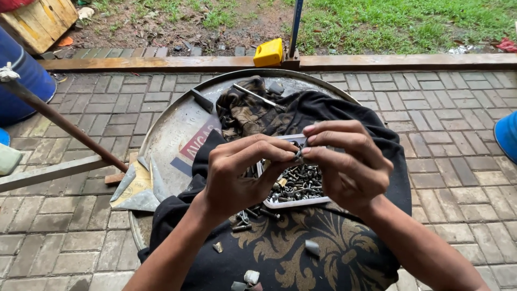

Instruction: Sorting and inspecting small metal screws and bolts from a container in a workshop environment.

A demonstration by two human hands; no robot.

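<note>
My left hand [237, 175] and my right hand [347, 161] meet above a white tray [293, 203] filled with several dark bolts and nuts. Between the fingertips of both hands sits a small metal bolt [298, 154], pinched from each side. The tray rests on a black cloth [301, 248] with a gold pattern. A few loose bolts [250, 215] lie on the cloth beside the tray, just under my left hand.
The cloth covers a round metal drum lid [172, 124] on brick paving. A metal rod [258, 97] and a camouflage rag [247, 113] lie farther back. A rusty pipe [64, 124], blue barrel [21, 81], yellow container [268, 52] and grass surround it.
</note>
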